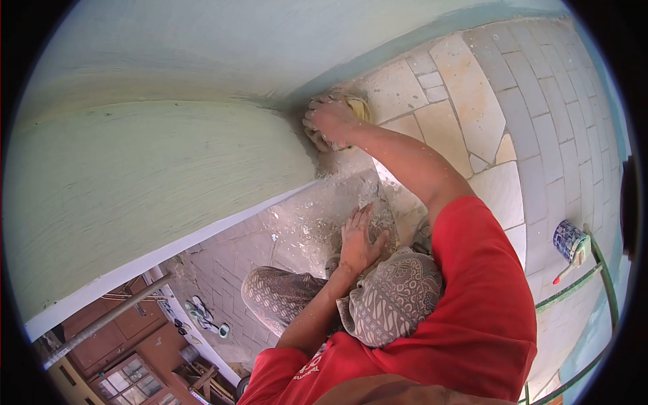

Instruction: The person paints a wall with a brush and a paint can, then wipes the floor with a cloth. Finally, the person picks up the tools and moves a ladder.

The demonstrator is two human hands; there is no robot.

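My right hand (pixel 331 120) is stretched out to the foot of the pale green wall (pixel 155 169) and is closed on a yellowish pad (pixel 359 108), which it presses into the corner where the wall meets the stone paving. My left hand (pixel 358 236) lies flat with its fingers spread on a dusty, crumb-strewn concrete patch (pixel 304 223) below the wall's edge. It holds nothing. I crouch in a red shirt, and my knees (pixel 398 297) in patterned cloth are drawn up under my arms.
Irregular stone paving (pixel 472 101) spreads to the right. A patterned can with a red-handled brush (pixel 572 244) stands on it, next to a green hose (pixel 607 283). Sandals (pixel 202 314) lie lower left, near a metal pole (pixel 101 324) and wooden doors.
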